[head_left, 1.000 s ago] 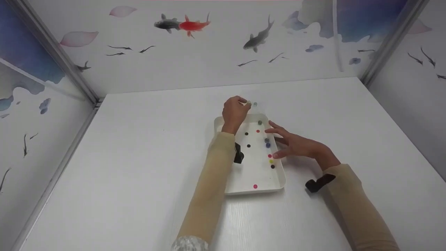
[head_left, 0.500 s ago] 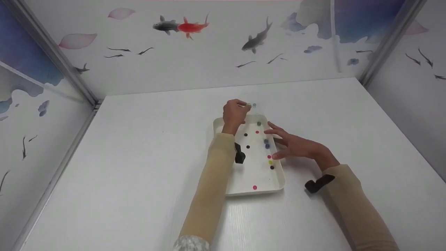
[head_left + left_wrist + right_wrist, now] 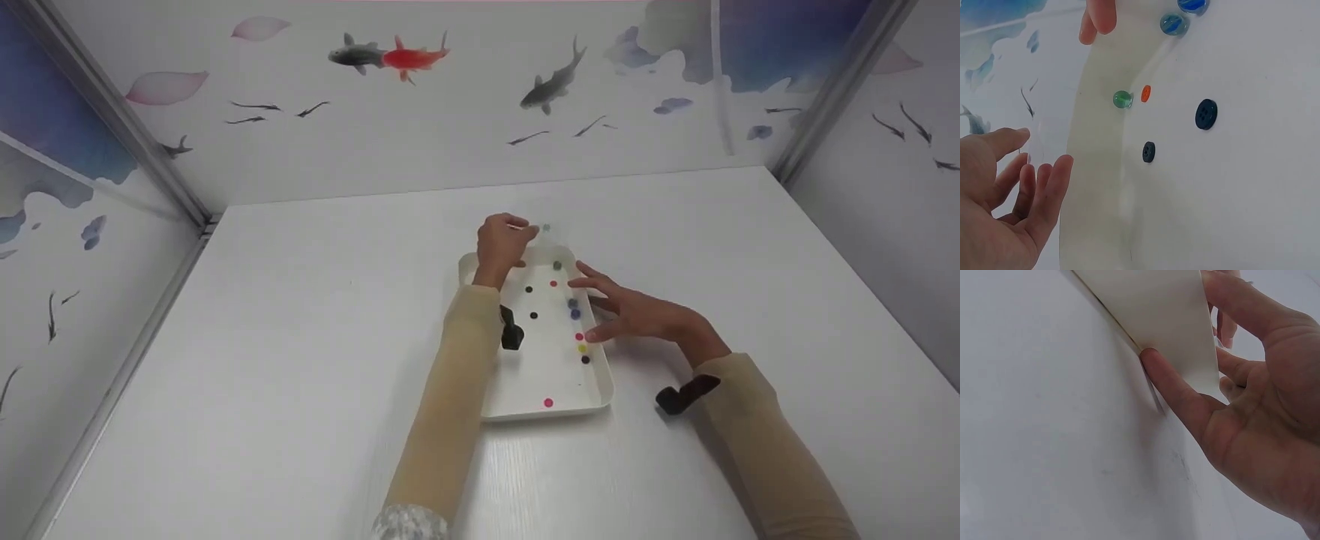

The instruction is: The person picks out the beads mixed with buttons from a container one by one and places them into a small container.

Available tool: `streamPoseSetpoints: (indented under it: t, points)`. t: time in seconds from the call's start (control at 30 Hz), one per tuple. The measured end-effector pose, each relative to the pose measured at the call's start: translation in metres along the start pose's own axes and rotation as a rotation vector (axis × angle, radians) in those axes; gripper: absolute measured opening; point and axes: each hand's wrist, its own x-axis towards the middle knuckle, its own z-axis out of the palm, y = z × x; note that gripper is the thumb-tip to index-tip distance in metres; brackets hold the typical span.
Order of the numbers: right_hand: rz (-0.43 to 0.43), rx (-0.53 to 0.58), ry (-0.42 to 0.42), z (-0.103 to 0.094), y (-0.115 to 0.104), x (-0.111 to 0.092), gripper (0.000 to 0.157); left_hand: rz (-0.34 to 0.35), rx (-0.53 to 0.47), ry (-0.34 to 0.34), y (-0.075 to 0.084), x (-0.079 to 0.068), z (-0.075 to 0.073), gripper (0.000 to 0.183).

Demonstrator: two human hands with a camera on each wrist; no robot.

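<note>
My left hand [image 3: 504, 244] is at the far end of a white tray [image 3: 517, 390], beside a faint clear container holding a marble [image 3: 546, 227]. In the left wrist view, its thumb and index fingertips stand slightly apart, and I see no marble between them. My right hand [image 3: 641, 311] grips the tray's right side wall, thumb over the rim and a finger against the outside. Inside the tray lie a green marble [image 3: 1123, 99], two blue marbles [image 3: 1174, 25], black buttons [image 3: 1206, 114], an orange-red button [image 3: 1146, 93], a yellow button [image 3: 583, 349] and pink buttons [image 3: 548, 403].
The tray stands on a white table [image 3: 300, 337]. White panels printed with fish [image 3: 416, 58] and leaves close off the back and sides, joined by metal corner posts [image 3: 150, 142]. A black wrist camera [image 3: 679, 397] is strapped at the right sleeve.
A pale green marble showed at my left fingertips in both earlier frames; now it is no longer seen there. The right hand has stayed put on the tray.
</note>
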Motion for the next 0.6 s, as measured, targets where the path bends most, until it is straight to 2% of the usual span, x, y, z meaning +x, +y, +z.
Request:
streamPoseSetpoints:
  t: [0.3,0.6]
  points:
    - [0.022,-0.019,0.007,0.0,-0.002,-0.001,0.093,0.054,-0.068,-0.014,-0.004,-0.003,-0.003,0.028]
    - [0.039,-0.006,0.006,0.0,-0.002,-0.001,0.096,0.11,-0.081,-0.088,-0.006,-0.01,-0.005,0.027]
